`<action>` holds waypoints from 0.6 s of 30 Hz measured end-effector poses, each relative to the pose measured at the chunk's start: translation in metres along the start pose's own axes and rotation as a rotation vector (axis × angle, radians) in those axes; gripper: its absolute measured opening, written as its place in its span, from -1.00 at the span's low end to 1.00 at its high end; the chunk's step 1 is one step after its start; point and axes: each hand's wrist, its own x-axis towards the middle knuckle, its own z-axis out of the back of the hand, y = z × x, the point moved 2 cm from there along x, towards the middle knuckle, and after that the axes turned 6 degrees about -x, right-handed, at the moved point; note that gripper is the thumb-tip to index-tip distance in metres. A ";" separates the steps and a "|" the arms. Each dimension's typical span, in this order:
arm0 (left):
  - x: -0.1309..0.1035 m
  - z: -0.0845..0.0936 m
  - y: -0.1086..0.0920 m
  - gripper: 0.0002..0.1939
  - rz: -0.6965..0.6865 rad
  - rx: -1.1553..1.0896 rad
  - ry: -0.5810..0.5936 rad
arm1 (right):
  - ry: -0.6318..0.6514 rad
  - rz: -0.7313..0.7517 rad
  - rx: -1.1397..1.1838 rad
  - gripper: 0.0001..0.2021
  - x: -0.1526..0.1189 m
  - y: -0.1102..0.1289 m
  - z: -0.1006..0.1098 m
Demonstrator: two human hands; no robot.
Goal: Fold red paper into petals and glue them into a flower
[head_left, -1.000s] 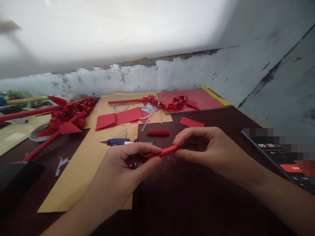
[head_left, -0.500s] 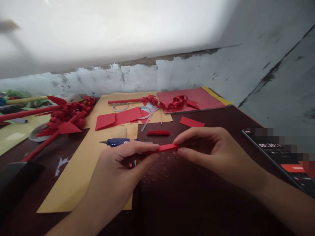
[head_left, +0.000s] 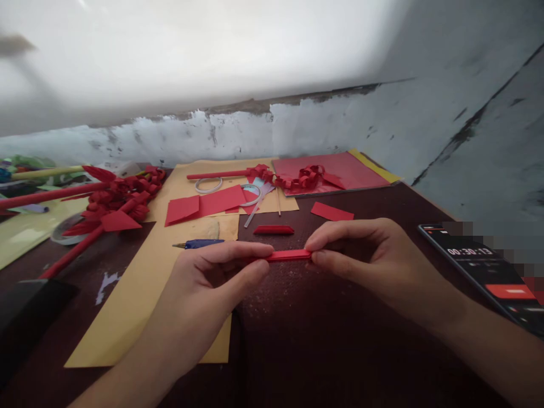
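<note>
Folded red paper strip (head_left: 290, 255), held above the dark tabletop (head_left: 314, 334), its ends pinched by the left hand (head_left: 208, 294) and the right hand (head_left: 369, 255). Beyond it: a second folded strip (head_left: 274, 229), then a flat red paper rectangle (head_left: 332, 211).

Head view: left hand (head_left: 216, 289) and right hand (head_left: 361, 255) are pinching opposite ends of a folded red strip (head_left: 290, 255) over the dark worktop (head_left: 323, 351), a second folded strip (head_left: 273, 229) is lying just beyond, blue glue gun (head_left: 199, 243) is pointing left, phone (head_left: 480, 272) is showing a timer at right.
</note>
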 end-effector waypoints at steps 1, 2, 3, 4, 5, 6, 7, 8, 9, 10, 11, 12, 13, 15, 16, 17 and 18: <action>0.000 0.001 0.000 -0.90 0.004 0.000 0.000 | 0.000 -0.004 0.004 -0.88 0.000 0.000 0.000; 0.000 0.001 -0.001 -0.90 0.007 0.004 -0.002 | 0.001 -0.006 0.009 -0.87 0.000 0.000 0.000; 0.000 0.002 -0.001 -0.90 0.005 0.011 -0.004 | 0.001 -0.007 0.013 -0.87 0.000 0.000 0.000; 0.000 0.002 -0.002 -0.90 0.002 0.022 -0.003 | 0.000 -0.007 0.015 -0.88 0.000 0.001 0.000; 0.000 0.002 -0.003 -0.89 -0.002 0.034 -0.002 | -0.002 -0.006 0.016 -0.89 0.000 0.001 0.000; -0.001 0.002 -0.004 -0.89 -0.005 0.041 0.000 | -0.002 -0.005 0.015 -0.90 0.000 0.001 0.000; -0.002 0.001 -0.005 -0.88 -0.005 0.042 0.002 | -0.003 -0.006 0.013 -0.91 -0.001 0.001 0.000; -0.002 0.001 -0.005 -0.86 -0.002 0.036 0.005 | -0.005 -0.004 0.010 -0.92 -0.001 0.001 0.000; -0.003 0.000 -0.006 -0.85 0.004 0.026 0.006 | -0.008 -0.003 0.005 -0.92 -0.001 0.001 0.000; -0.003 0.000 -0.006 -0.84 0.010 0.014 0.006 | -0.008 0.000 0.002 -0.93 -0.001 0.000 0.000; -0.004 0.000 -0.005 -0.84 0.011 -0.002 0.002 | -0.010 0.002 0.000 -0.93 -0.001 0.000 0.001; -0.004 0.000 -0.005 -0.83 0.006 -0.015 -0.004 | -0.009 0.004 -0.001 -0.93 -0.001 0.000 0.001; -0.003 0.000 -0.004 -0.82 -0.007 -0.024 -0.011 | -0.009 0.007 0.001 -0.93 -0.001 -0.001 0.001; -0.003 0.001 -0.002 -0.80 -0.050 -0.023 -0.025 | -0.011 0.005 0.000 -0.94 -0.001 -0.002 0.001; -0.002 0.002 -0.001 -0.80 -0.073 -0.013 -0.029 | -0.012 0.007 -0.003 -0.94 -0.001 -0.002 0.001; -0.002 0.002 -0.001 -0.81 -0.091 -0.002 -0.030 | -0.013 0.009 -0.007 -0.95 -0.001 -0.002 0.001; -0.001 0.002 -0.001 -0.82 -0.101 0.008 -0.029 | -0.015 0.013 -0.010 -0.96 -0.001 -0.002 0.001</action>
